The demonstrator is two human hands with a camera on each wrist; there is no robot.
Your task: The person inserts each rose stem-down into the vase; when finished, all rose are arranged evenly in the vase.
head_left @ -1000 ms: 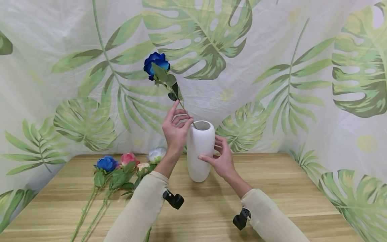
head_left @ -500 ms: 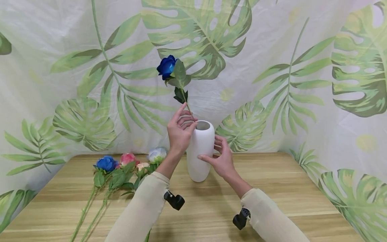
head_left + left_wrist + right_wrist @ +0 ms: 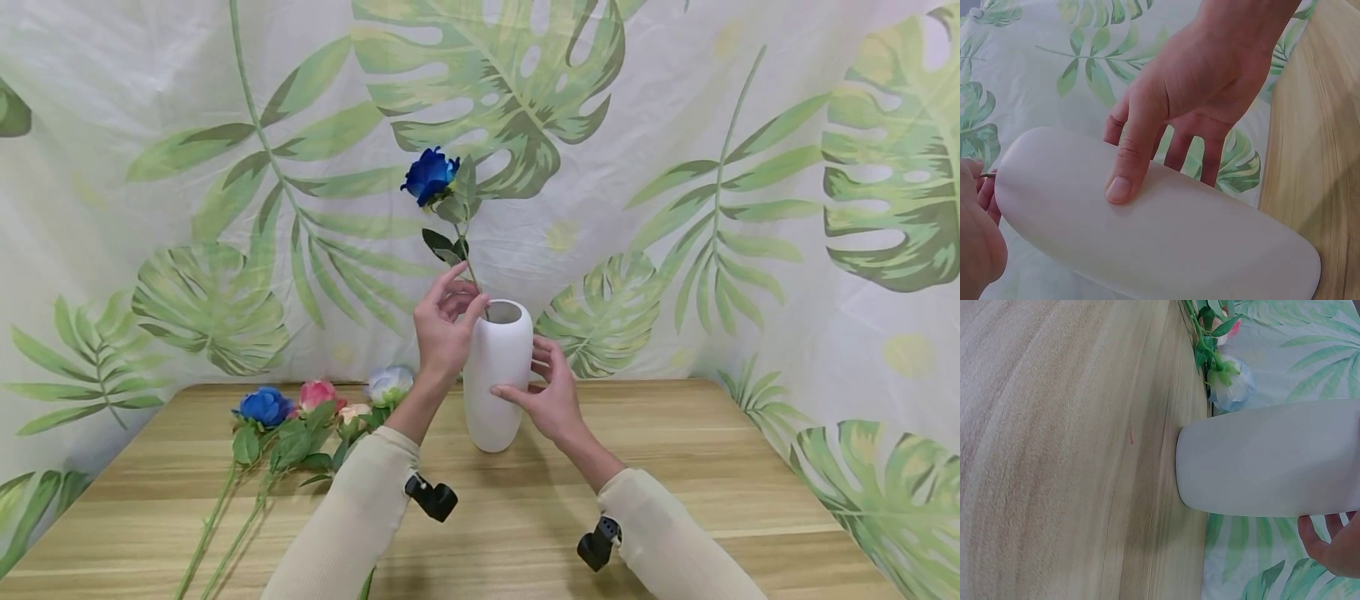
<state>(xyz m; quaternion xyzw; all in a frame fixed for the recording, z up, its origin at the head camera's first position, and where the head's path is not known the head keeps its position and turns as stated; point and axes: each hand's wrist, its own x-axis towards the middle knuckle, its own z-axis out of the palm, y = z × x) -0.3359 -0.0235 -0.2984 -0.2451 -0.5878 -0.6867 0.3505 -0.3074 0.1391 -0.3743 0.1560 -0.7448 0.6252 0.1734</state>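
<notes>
A white vase point(image 3: 498, 379) stands upright on the wooden table. My right hand point(image 3: 553, 392) grips its right side, thumb on the front and fingers reaching behind; the left wrist view shows the thumb point(image 3: 1121, 187) on the vase wall. At the rim, my left hand point(image 3: 447, 325) pinches the thin stem of a blue rose point(image 3: 431, 177). The bloom leans up and to the left above the hand, with leaves below it. The stem's lower end dips into the vase mouth; how deep it reaches is hidden.
On the table's left lie another blue rose point(image 3: 265, 406), a pink flower point(image 3: 321, 394), a peach flower point(image 3: 354, 412) and a pale white-lilac flower point(image 3: 389, 384), their stems towards me. A leaf-printed cloth point(image 3: 600, 208) hangs behind the table.
My left hand has moved right and the rose has swung more upright, its bloom shifting right and slightly down. The stem has gone further into the vase mouth. My right hand and the vase stay put.
</notes>
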